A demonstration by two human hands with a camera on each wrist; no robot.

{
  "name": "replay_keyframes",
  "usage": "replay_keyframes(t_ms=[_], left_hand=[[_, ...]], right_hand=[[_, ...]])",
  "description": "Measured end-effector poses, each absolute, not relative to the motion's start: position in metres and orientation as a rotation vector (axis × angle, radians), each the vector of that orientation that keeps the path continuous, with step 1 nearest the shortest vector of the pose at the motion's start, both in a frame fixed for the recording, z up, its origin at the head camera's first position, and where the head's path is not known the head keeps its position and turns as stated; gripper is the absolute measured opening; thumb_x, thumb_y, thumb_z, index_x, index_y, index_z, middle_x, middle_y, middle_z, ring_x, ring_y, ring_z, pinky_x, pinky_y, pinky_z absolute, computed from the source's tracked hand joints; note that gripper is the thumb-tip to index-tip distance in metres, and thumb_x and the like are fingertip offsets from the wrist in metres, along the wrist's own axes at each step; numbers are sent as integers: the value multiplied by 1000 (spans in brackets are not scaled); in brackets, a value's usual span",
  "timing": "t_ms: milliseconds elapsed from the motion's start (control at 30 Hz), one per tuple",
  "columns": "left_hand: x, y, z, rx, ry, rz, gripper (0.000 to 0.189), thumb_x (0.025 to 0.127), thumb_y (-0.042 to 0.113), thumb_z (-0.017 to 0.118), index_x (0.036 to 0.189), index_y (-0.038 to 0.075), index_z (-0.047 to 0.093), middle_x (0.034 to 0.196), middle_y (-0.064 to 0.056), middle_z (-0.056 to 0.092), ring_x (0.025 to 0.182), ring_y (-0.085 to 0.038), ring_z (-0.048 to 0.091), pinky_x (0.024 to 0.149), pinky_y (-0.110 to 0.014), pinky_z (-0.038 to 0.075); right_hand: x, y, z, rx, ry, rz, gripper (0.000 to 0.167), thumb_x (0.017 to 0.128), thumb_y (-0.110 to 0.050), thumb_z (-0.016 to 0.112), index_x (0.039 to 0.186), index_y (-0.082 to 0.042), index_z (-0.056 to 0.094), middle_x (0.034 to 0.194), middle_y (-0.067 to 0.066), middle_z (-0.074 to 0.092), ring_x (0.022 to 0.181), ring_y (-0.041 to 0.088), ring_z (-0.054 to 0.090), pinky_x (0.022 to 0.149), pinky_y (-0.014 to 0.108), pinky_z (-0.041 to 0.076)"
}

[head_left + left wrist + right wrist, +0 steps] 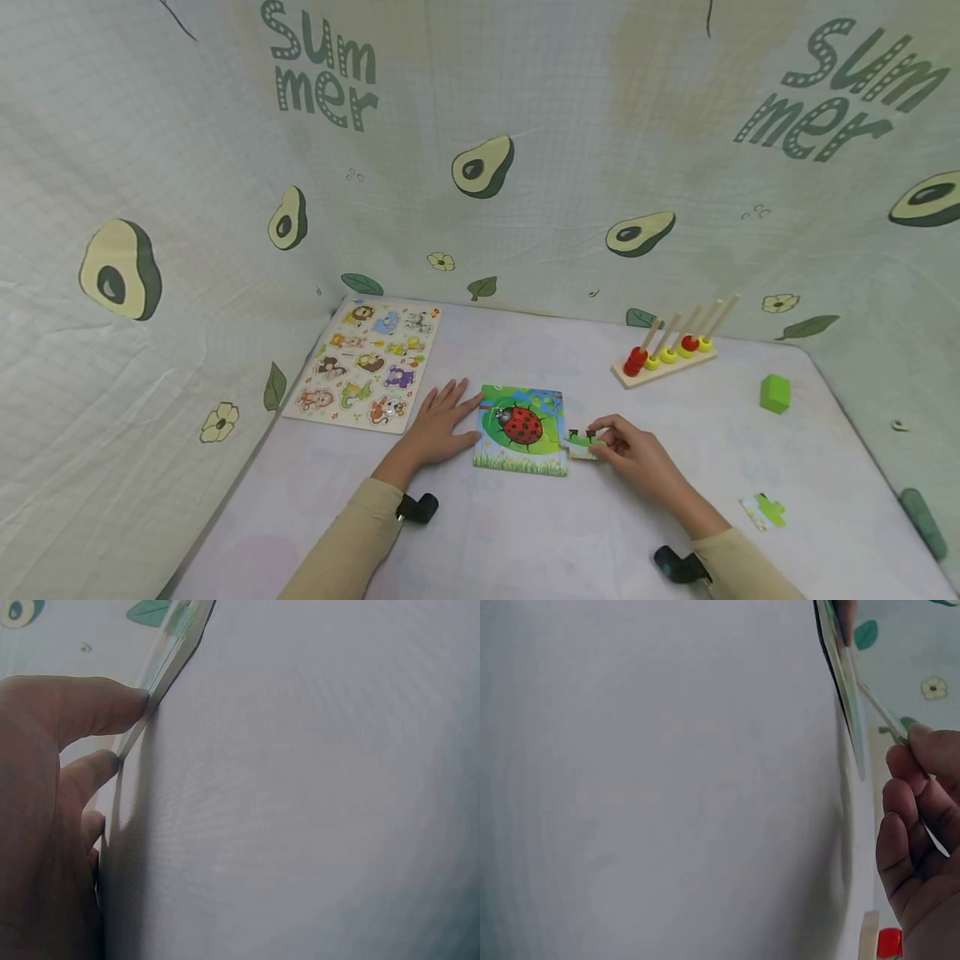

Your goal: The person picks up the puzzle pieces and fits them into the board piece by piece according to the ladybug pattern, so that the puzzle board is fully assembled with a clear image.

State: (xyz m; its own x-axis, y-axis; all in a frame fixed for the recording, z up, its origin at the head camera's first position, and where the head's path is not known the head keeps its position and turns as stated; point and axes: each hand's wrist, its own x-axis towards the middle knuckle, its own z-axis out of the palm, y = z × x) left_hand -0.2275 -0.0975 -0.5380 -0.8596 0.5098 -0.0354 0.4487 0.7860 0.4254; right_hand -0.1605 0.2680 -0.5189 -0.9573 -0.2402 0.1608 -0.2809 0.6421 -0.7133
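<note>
A square ladybug puzzle board (520,429) lies flat on the table between the two hands. My left hand (437,429) is spread at its left side, with thumb and index fingertip touching the board's edge; the left wrist view shows these fingertips (135,709) against the thin edge. Just right of the board, my right hand (637,457) pinches a puzzle piece (581,448) printed with green and dark marks. In the right wrist view that piece (885,712) is seen edge-on between thumb and fingers, tilted and raised above the table.
Another loose puzzle piece (765,511) lies at the right. An animal peg board (330,379) sits at the back left. A wooden stacking-peg toy (667,367) with red and yellow beads stands at the back right, near a green block (776,393). Printed cloth walls surround the table.
</note>
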Motion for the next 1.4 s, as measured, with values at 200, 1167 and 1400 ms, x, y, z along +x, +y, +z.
replay_keyframes(t_ms=[200,1167,1400], left_hand=[[-227,-98,-538,760,2828,607,69,98,50,56,159,25,37,170,-7,17,157,-29,8,126,-53,3],[-228,-97,-540,765,2839,598,69,98,51,57,159,25,38,170,-7,17,157,-28,8,126,-53,2],[-228,-98,-540,769,2839,609,69,98,50,57,159,25,38,169,-8,18,157,-28,8,126,-53,2]], right_hand=[[-163,246,-519,554,-2780,1299,23,92,-13,76,113,-12,66,81,-11,62,65,1,52,57,21,45],[-170,181,-524,594,-2867,1246,22,92,-21,78,111,-13,70,77,-14,58,66,0,51,60,22,46],[-172,180,-520,623,-2915,1177,20,92,-22,77,110,-16,72,74,-14,54,65,2,48,58,22,44]])
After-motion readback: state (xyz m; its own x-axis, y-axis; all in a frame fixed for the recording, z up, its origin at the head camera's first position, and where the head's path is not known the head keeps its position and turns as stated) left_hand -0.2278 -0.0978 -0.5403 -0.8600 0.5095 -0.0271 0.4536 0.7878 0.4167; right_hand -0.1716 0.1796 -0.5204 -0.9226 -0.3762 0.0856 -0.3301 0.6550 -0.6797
